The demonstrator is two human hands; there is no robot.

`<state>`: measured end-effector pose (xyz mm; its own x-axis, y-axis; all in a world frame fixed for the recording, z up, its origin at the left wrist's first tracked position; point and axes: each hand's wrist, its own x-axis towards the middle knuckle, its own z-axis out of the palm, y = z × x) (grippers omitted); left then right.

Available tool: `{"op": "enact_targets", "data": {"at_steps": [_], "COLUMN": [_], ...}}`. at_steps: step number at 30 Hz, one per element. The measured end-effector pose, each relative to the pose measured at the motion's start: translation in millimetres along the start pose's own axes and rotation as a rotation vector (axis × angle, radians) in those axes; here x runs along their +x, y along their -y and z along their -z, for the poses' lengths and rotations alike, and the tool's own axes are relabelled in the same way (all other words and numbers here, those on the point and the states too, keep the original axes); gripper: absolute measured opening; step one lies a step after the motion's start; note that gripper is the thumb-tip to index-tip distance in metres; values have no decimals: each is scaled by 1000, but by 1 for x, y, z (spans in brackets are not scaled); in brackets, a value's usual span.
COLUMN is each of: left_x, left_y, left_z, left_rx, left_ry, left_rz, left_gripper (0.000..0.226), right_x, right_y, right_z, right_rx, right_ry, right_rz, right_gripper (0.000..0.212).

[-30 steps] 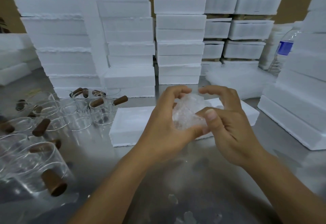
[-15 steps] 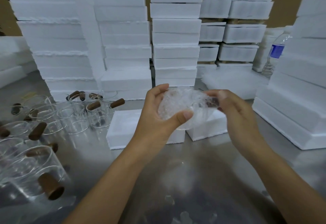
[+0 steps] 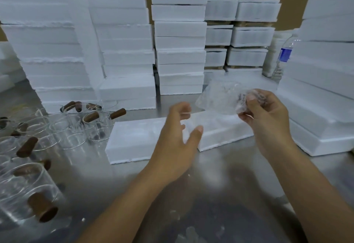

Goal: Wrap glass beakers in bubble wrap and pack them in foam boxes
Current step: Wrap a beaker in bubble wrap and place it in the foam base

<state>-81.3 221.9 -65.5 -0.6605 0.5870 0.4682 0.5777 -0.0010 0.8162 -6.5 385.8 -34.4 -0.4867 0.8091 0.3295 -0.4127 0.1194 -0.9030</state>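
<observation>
Left hand now off wrapped beaker, right hand alone holding it

Dim, soft overhead light; motion blur, edges warped.

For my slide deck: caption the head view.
Right hand grips a bubble-wrapped glass beaker over a white foam box; left hand empty.

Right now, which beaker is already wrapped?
The beaker in the right hand, bundled in bubble wrap; the bare beakers stand on the left.
</observation>
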Motion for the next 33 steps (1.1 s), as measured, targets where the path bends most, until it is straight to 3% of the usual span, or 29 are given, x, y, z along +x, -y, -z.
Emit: {"op": "enact_targets", "data": {"at_steps": [4,7,14,22,27,33], "left_x": [-6,-5,-5,-9,-10,-9], "left_y": [8,5,-2,-1,-2,4], "left_z": [-17,-24,-7,1,5,6], "left_rx": [605,810,771,763,702,586], "left_ry": [367,452,315,286,248,193], "left_rz": [-251,-299,-351,-394,-379,-293], "left_gripper": [61,68,47,33,21,20], "right_x": [5,5,3,1,4,-1], "right_y": [-6,-10,-14,-12,-13,-13], "right_z": [5,6,4,9,20,17], "right_rx": [-71,-168,-330,-515,-835,-872], "right_ry": [-48,8,230,497,500,467], "right_rz": [42,90,132,12,93,155], "right_gripper": [17,19,21,6,9,12]}}
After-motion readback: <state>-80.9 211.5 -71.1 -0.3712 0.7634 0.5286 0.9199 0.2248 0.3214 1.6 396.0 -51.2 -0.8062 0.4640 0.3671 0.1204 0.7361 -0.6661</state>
